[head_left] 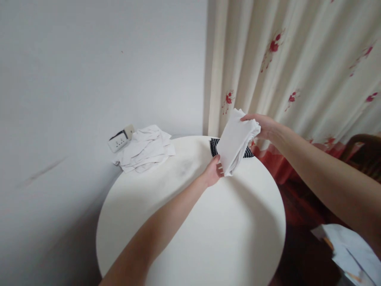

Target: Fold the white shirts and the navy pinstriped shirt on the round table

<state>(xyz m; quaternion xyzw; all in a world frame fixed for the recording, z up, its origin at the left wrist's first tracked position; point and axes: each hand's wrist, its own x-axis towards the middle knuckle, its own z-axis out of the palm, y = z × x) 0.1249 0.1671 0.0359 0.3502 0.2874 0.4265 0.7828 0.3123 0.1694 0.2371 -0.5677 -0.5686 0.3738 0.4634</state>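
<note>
A folded white cloth [235, 143] is held up over the far side of a round white table [193, 222]. My left hand [213, 171] pinches its lower corner. My right hand [263, 126] grips its upper right end, fingers curled round the fabric. Behind the cloth a dark striped garment [213, 146] lies on the table's far edge, mostly hidden by the cloth.
A pile of white clothes [145, 149] sits at the table's back left against the wall, with a white power strip [120, 140] beside it. A flowered curtain [297, 67] hangs behind. A dark wooden chair [364, 153] and papers [351, 250] are at the right.
</note>
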